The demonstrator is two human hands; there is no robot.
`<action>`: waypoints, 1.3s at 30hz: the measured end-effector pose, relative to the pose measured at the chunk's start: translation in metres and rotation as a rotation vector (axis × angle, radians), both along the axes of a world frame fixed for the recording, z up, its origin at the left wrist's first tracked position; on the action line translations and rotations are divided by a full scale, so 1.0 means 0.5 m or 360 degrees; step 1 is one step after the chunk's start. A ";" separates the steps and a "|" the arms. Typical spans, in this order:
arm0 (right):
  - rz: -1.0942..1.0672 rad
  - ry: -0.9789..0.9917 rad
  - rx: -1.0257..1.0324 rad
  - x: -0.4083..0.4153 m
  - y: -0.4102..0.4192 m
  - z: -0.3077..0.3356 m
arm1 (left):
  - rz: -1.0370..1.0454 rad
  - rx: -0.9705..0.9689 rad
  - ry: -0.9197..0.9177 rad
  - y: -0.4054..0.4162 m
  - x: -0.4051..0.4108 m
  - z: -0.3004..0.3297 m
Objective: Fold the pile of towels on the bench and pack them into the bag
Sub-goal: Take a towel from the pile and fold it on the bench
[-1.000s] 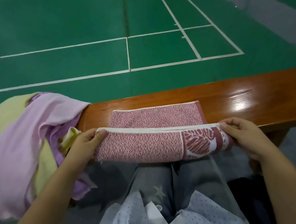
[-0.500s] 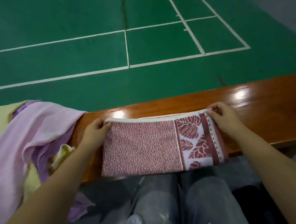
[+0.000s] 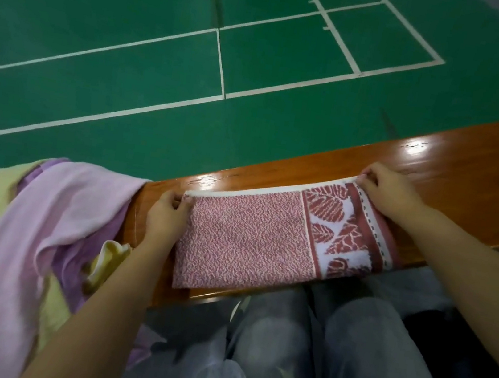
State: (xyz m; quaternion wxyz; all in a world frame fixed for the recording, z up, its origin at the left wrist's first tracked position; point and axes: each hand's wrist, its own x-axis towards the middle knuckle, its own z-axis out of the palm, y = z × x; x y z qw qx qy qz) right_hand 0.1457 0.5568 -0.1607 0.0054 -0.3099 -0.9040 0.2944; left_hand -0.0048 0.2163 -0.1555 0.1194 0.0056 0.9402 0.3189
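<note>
1. The red towel [image 3: 253, 238] lies folded across the surface [image 3: 470, 176], overhanging its near edge.
2. Left hand [image 3: 166, 218] and right hand [image 3: 387, 190] pinch its far corners.
3. Releasing either grip could let the layers slip out of line.

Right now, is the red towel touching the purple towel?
Apart. The head view shows bare bench wood and the left hand between the red towel and the purple towel.

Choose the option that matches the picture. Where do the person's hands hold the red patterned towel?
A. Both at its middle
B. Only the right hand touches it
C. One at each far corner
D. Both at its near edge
C: the left hand and right hand each pinch a far corner of the red patterned towel lying on the bench.
</note>
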 end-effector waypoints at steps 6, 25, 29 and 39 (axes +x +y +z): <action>-0.0217 0.0247 0.0308 0.038 -0.075 0.049 | -0.0259 -0.0188 0.0517 -0.044 0.056 0.019; 0.1227 0.0282 0.0614 0.094 -0.441 -0.052 | -0.1215 -0.0323 0.1071 -0.201 0.266 -0.060; 0.1299 0.0368 0.0623 0.110 -0.421 -0.031 | -0.1335 -0.0246 0.1127 -0.166 0.306 -0.046; 0.0867 0.0867 0.0017 0.224 -0.468 -0.005 | -0.1343 0.0018 0.0960 -0.157 0.317 -0.015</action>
